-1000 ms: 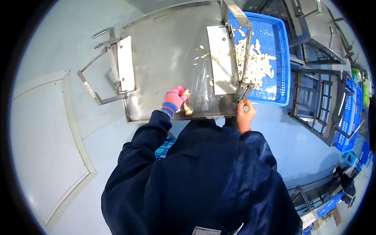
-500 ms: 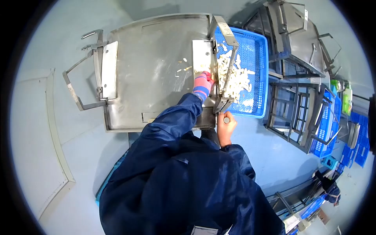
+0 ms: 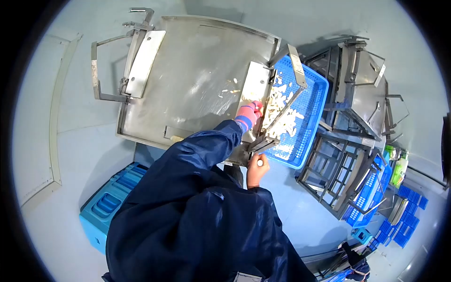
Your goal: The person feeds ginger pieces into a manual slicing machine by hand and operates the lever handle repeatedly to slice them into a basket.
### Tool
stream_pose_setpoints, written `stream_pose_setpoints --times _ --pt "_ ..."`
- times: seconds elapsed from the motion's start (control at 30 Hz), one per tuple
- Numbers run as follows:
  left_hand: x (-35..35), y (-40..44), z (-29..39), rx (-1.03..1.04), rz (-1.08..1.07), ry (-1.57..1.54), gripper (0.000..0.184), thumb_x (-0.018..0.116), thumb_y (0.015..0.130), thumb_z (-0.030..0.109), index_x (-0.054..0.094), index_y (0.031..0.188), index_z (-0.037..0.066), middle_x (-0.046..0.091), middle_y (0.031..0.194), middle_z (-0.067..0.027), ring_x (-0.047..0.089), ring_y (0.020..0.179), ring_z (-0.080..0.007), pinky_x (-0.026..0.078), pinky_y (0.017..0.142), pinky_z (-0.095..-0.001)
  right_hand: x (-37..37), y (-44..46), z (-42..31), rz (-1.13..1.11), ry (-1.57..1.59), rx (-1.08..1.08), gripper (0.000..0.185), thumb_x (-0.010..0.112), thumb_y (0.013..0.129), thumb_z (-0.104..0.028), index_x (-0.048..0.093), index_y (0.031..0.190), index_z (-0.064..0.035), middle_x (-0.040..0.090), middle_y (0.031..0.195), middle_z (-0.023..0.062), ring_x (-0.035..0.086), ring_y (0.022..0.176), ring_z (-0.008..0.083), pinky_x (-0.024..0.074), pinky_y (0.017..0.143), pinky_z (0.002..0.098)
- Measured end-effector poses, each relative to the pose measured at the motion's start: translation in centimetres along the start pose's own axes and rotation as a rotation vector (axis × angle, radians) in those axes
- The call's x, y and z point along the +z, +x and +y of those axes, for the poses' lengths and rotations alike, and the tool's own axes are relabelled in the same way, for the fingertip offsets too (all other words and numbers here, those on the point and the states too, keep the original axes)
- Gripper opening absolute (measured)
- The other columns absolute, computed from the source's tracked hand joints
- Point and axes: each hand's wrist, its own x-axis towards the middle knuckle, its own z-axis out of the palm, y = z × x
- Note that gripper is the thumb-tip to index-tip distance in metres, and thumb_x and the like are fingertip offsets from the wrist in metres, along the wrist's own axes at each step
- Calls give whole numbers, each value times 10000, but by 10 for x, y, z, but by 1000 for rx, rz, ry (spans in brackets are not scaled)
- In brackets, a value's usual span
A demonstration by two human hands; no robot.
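Note:
My left hand (image 3: 250,114), in a pink and blue striped glove, is closed at the white board (image 3: 255,84) on the right side of the metal table (image 3: 188,80). What its fingers hold is too small to make out. My bare right hand (image 3: 258,167) is wrapped round the handle (image 3: 260,162) of the hinged metal blade frame (image 3: 284,110) below the board. Beyond the blade, pale cut pieces (image 3: 280,113) lie in a blue perforated basket (image 3: 307,117). A few small pieces (image 3: 235,91) are on the table left of the board.
A second white board (image 3: 145,63) with a metal frame (image 3: 95,70) is at the table's left side. A blue step stool (image 3: 108,202) stands on the floor at lower left. Metal racks (image 3: 333,169) and another metal table (image 3: 369,89) are at the right.
My left hand has moved right, from the table's front part to the white board. My right hand still holds the handle. The view has shifted and turned, bringing the stool into sight.

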Motion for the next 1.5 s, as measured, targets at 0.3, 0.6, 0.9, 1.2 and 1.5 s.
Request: stream_pose_setpoints --times 0.3,0.6,0.9,1.2,1.5 --pt "3 12 -8 -60 -118 -190 297 568 811 -11 558 1099 57 641 791 -55 547 618 -117 457 548 -257 -2 -1 0 31 33 72 247 587 780 -75 461 582 0 420 469 85 368 462 115 340 453 325" --pt "19 26 -28 -48 -56 -220 297 612 776 32 579 1067 89 616 716 -68 541 576 -143 446 522 -287 1 -3 9 59 50 117 246 590 778 -80 464 581 -4 439 461 93 369 439 123 352 442 336" --pt "24 26 -26 -128 -13 -221 197 526 813 38 590 1000 39 644 830 -83 578 678 -158 470 597 -294 2 0 1 54 -4 -24 309 547 824 -94 423 549 -27 456 451 34 437 410 85 319 387 266" --pt "-5 13 43 12 -155 -248 176 570 846 122 612 1006 64 628 779 -42 576 736 -92 476 681 -229 -5 1 -9 60 1 34 211 598 767 -104 493 623 8 471 535 190 453 453 283 378 493 375" --pt "-147 -100 -3 447 -602 865 284 602 809 185 558 1053 46 624 912 -169 601 855 -307 471 759 -378 -6 4 -16 65 6 39 276 624 759 -87 439 560 -33 448 484 136 444 417 276 372 454 362"
